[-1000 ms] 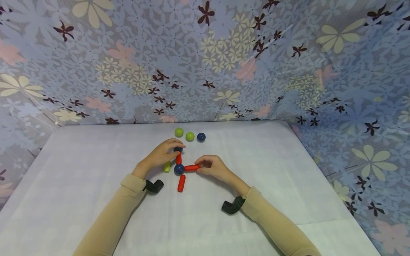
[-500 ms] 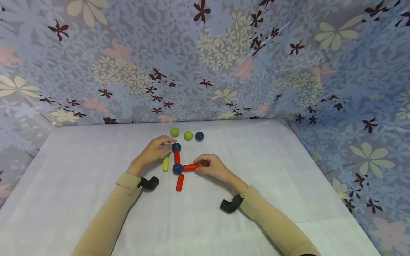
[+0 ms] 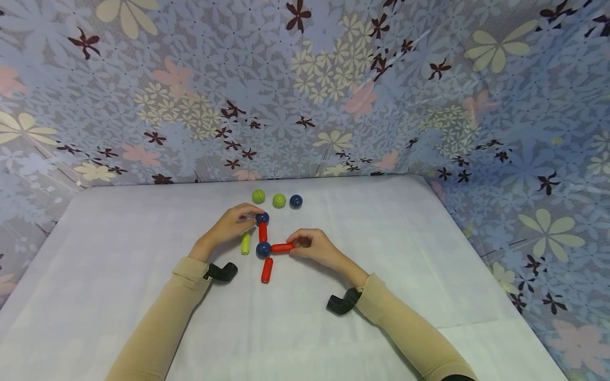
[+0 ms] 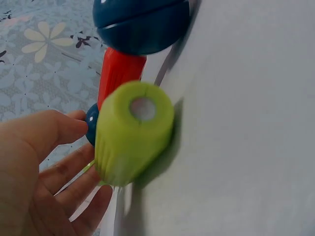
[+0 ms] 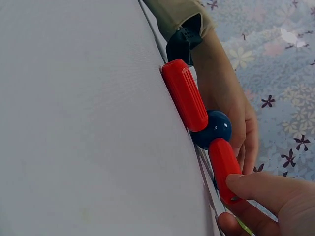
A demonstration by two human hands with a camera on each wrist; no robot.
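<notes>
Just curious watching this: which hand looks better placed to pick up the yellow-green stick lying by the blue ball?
Probably the left hand. The yellow-green stick lies right under it, untouched, while the right hand pinches the sideways red stick across the centre blue ball.

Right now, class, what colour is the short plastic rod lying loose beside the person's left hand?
Yellow-green; the short plastic rod shows best in the left wrist view.

2 sleeved forearms over the table, left hand (image 3: 227, 226) fingers extended, right hand (image 3: 314, 247) fingers curled in a pinch.
</notes>
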